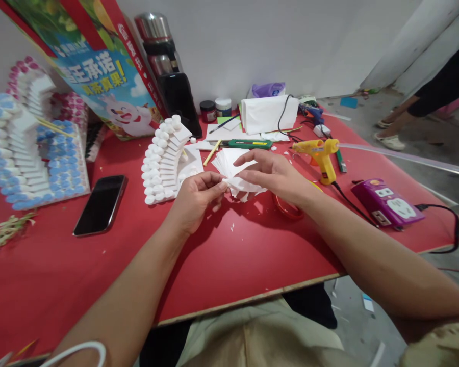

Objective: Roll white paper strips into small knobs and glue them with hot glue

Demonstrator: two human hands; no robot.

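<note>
A fanned bundle of white paper (228, 158) is held just above the red table. My left hand (199, 199) pinches its near left edge between thumb and fingertips. Over the right side of the same bundle, my right hand (277, 176) has its upper fingers apart and bent, with fingertips at the paper; its lower fingers are partly hidden. Left of the bundle stands a curved white model (162, 163) of small round pieces and narrow steps. Beneath my right wrist lies a red ring-shaped object (286, 206), partly covered.
A yellow glue gun (321, 155) and purple power socket (388, 203) lie right, with cables. Behind the bundle is a green utility knife (248, 144). A phone (100, 205), a blue-and-white model (34, 153), a carton (118, 97) and a flask (155, 30) are left. A person's legs (421, 104) show beyond.
</note>
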